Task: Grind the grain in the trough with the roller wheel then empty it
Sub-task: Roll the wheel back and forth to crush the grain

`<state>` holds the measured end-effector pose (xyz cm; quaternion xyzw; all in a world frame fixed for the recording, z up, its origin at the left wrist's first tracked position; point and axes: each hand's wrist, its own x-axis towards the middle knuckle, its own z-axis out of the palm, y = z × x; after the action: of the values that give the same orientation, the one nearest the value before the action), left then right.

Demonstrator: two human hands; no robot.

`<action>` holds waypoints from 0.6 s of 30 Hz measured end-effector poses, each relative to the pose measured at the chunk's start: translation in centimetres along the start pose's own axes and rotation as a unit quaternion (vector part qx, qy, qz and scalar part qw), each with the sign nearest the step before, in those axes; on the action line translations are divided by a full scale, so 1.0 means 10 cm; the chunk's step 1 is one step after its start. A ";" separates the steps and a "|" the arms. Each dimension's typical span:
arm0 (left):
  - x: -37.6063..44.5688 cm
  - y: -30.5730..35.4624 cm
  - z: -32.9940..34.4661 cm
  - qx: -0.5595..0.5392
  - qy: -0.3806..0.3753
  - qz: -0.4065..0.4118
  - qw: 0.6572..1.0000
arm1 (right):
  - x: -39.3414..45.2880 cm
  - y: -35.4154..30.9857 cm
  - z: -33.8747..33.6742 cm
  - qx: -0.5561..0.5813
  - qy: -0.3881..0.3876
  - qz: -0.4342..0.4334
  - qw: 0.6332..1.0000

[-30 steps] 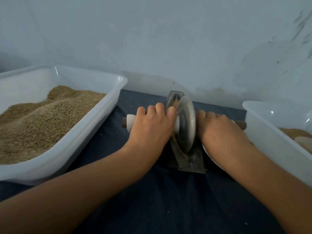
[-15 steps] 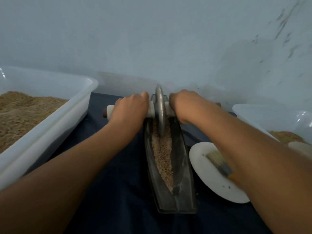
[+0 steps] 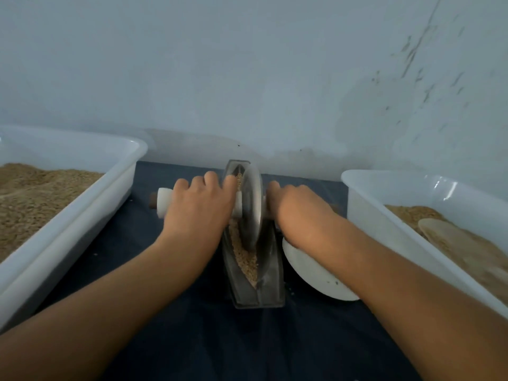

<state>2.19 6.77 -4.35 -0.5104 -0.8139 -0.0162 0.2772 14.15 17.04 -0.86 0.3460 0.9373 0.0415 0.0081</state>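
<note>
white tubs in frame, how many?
2. One white tub at left, holding grain; the other white tub at right. Both are cut off by the frame edges.

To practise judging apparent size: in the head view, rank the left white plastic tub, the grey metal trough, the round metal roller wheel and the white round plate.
1. Left white plastic tub
2. Grey metal trough
3. Round metal roller wheel and white round plate: unsure, arm hides much of the plate.
</note>
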 end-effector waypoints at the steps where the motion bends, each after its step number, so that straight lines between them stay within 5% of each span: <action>1: -0.09 0.00 -0.05 0.003 -0.004 0.001 1.000 | -0.09 -0.02 0.01 0.007 0.010 0.001 1.000; 10: -0.40 -0.01 -0.34 -0.003 -0.004 0.035 0.999 | -0.53 -0.15 -0.01 -0.046 0.060 0.006 0.997; 18: 0.16 -0.13 0.08 -0.011 -0.031 0.013 0.999 | 0.12 0.05 0.08 -0.116 0.066 -0.057 0.989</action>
<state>0.24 7.75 -3.91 -0.5241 -0.8151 -0.0056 0.2469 13.58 18.31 -1.63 0.2853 0.9427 0.1727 -0.0113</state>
